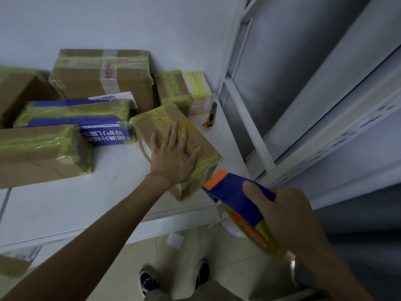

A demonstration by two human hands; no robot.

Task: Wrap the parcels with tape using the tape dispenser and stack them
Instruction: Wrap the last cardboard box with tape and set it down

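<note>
At centre frame, the left hand [173, 158] lay flat, fingers spread, pressing the taped parcel [175, 148] on the white table [65, 203]. Lower right, the right hand [290, 216] gripped the blue tape dispenser [234, 198], its orange tip just beside the parcel's near corner. More wrapped parcels [71, 114] crowded the upper left.
</note>
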